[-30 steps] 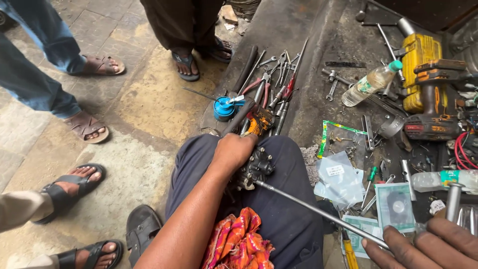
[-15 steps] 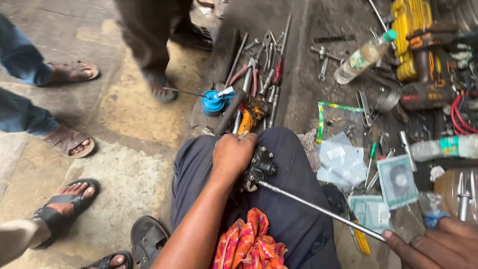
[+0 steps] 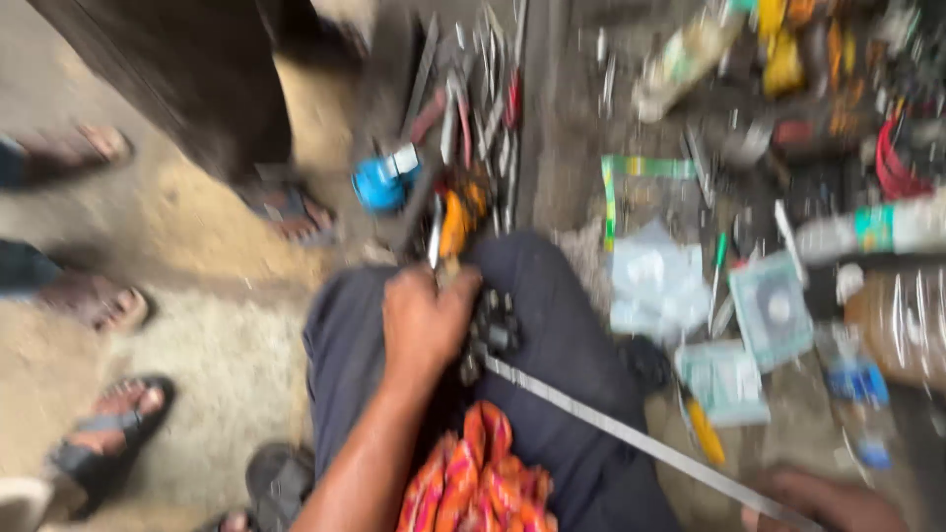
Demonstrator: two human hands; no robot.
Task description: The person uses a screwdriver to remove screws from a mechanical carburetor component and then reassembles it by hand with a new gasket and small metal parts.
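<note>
The picture is motion-blurred. My left hand (image 3: pixel 426 323) is clamped on a black metal part (image 3: pixel 490 333) that rests on my dark-trousered knee (image 3: pixel 552 296). A long thin metal rod (image 3: pixel 631 441) runs from that part down to the lower right. My right hand (image 3: pixel 830 498) sits at the bottom edge, partly cut off, closed around the rod's far end. An orange and red patterned cloth (image 3: pixel 471 485) lies on my lap just below my left forearm.
Several hand tools (image 3: pixel 473 118) and a blue round object (image 3: pixel 379 182) lie on the ground beyond my knee. Plastic packets (image 3: pixel 655 281), bottles (image 3: pixel 902 320) and more tools crowd the right side. Sandalled feet of other people (image 3: pixel 108 433) stand at left and top.
The camera has swung down and closer, blurring everything. My left hand stays on the black part and my right hand stays at the rod's end.
</note>
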